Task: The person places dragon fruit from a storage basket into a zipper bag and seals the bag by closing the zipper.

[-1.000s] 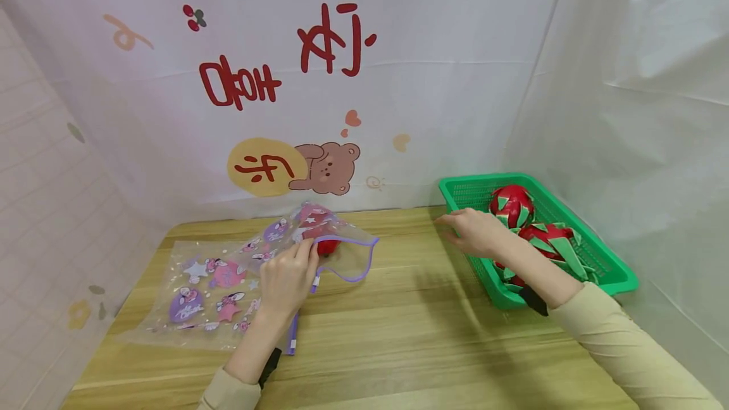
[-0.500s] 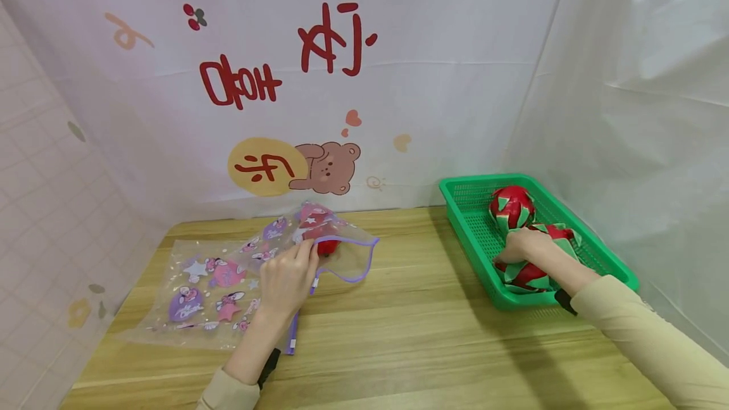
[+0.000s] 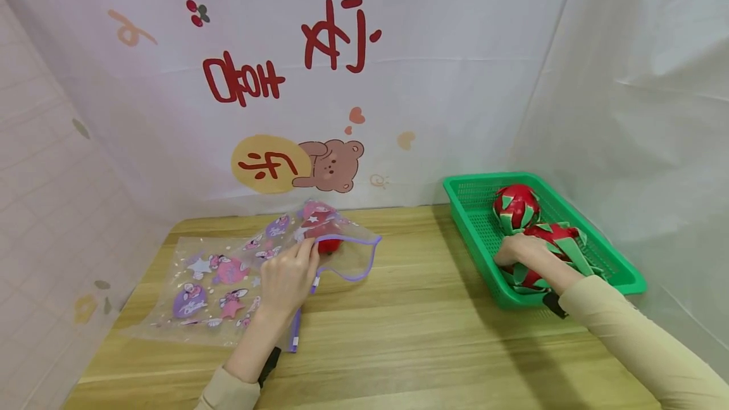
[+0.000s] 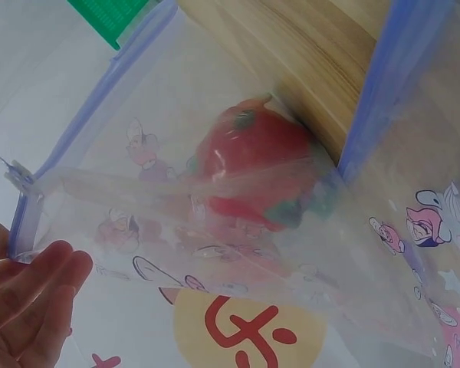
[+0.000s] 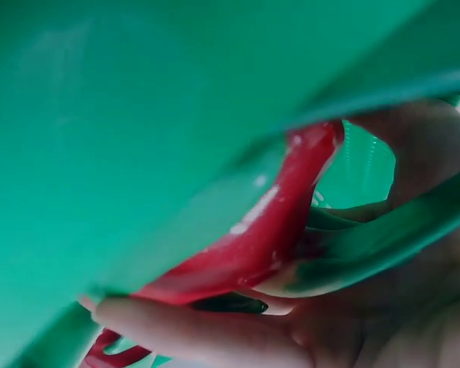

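Note:
My left hand (image 3: 287, 277) pinches the purple-edged mouth of a clear printed zip bag (image 3: 353, 264), its mouth gaping toward the right. Inside that bag lies a red dragon fruit (image 4: 253, 161) with green scales, seen through the plastic in the left wrist view. On the right, my right hand (image 3: 526, 252) reaches down into the green basket (image 3: 469, 233). Its fingers curl round a dragon fruit (image 3: 529, 280) at the basket's near end; the right wrist view shows fingers and thumb (image 5: 207, 333) around its red skin and green scales. My hand hides part of that fruit.
Two more dragon fruits sit in the basket: one at the far end (image 3: 515, 204), another beside my wrist (image 3: 560, 239). A second printed zip bag (image 3: 228, 271) lies flat on the wooden table (image 3: 387, 347) at left. White printed cloth (image 3: 427, 81) rises behind the table.
My right hand has moved from above the basket's left rim down into the basket, onto the near dragon fruit. My left hand keeps its grip on the bag's mouth.

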Action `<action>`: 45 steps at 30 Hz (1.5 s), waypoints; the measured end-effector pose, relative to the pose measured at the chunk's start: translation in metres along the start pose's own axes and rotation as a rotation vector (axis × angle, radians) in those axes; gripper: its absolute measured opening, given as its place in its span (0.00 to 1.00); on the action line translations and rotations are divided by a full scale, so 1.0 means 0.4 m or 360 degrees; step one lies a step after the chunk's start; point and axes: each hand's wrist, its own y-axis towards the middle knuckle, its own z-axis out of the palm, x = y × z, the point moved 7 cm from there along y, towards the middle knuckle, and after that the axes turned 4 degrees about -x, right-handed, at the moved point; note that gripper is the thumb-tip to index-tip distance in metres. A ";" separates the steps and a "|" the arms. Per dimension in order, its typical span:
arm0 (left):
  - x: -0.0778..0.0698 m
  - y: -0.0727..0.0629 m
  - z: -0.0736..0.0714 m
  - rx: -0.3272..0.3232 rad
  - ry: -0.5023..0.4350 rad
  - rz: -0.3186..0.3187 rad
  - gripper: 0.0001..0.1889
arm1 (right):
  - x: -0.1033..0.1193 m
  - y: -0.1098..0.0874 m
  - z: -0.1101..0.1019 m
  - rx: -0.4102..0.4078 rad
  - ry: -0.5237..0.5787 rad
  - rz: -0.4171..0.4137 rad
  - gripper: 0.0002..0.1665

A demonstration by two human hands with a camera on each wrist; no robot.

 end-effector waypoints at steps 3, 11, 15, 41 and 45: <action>0.000 0.001 0.000 -0.0002 -0.0007 0.0002 0.04 | 0.003 -0.005 -0.005 -0.0031 0.0030 -0.0022 0.17; -0.001 0.003 -0.002 0.0004 -0.0005 0.0011 0.04 | 0.008 -0.021 -0.028 -0.0135 0.0151 -0.0194 0.15; 0.000 0.003 -0.001 0.0008 -0.0009 0.0008 0.04 | 0.005 -0.026 -0.049 -0.0198 0.0199 -0.0275 0.23; -0.001 -0.001 -0.002 0.0035 0.0004 0.0014 0.05 | 0.123 -0.203 -0.210 -0.1491 0.0406 -0.0551 0.42; -0.001 0.000 -0.002 0.0029 0.0000 0.0010 0.05 | 0.181 -0.239 -0.207 -0.1539 0.0421 -0.0736 0.42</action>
